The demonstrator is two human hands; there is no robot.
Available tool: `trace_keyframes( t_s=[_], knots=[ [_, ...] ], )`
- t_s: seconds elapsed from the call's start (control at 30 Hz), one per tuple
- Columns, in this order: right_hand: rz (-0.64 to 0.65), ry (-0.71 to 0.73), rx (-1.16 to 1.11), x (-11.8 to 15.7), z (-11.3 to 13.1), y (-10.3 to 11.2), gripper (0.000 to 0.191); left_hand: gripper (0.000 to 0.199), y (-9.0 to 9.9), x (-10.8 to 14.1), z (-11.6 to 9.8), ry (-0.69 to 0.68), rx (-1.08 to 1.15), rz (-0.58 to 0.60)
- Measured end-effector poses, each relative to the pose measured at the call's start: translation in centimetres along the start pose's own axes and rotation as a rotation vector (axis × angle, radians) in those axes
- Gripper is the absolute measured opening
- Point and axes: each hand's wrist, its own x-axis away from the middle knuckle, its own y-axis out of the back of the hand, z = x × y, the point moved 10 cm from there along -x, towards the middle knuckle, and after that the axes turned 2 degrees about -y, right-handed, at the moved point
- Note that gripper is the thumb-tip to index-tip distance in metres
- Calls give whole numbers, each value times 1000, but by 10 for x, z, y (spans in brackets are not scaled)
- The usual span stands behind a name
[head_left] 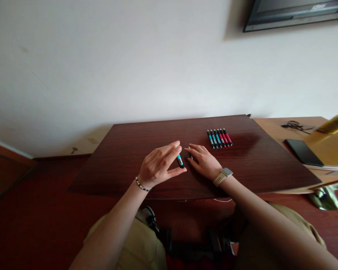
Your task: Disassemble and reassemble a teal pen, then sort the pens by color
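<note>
My left hand [160, 163] is over the middle of the dark wooden table [141, 135]. A blue marker with a black end [180, 160] lies between its thumb and fingers, which are apart at the lower end. Just to the right, my right hand [204, 161] rests low over the tabletop, its fingers around a thin dark and silvery object [190, 153], mostly hidden by them. Beyond my right hand, several blue and red pens [219, 138] lie side by side in a row, blue ones on the left and red ones on the right.
A lighter wooden table [281, 129] adjoins on the right, with a black phone [303, 152], a dark cable [294, 125] and a yellow bottle [334, 123]. A screen [298, 13] hangs on the wall above. My legs are below the table's front edge.
</note>
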Motion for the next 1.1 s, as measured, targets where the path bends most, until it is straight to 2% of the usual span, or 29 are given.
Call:
trace_keyframes(
  t_s=[0.07,0.17,0.3,0.57,0.7,0.87,1.0,1.1],
  knots=[
    [21,-19,18,0,-7,-7,43,81,-5,2,6,55,31,25],
    [39,-33,40,-1,-14,-13,36,76,-14,7,20,222,133,66],
    [26,-56,50,-3,-22,-14,28,71,-27,13,33,394,279,96],
    [-8,-327,-45,0,-49,-8,20,69,-44,19,37,450,332,115],
    [-27,-444,-203,4,-65,-9,27,69,-55,23,37,469,354,133],
    [-95,-537,-584,4,-85,-14,38,74,-75,32,40,518,388,169],
    [-165,-571,-806,0,-90,-9,39,74,-92,42,46,582,427,197],
    [-219,-569,-921,-3,-85,-1,39,61,-106,48,49,634,474,240]
  ],
)
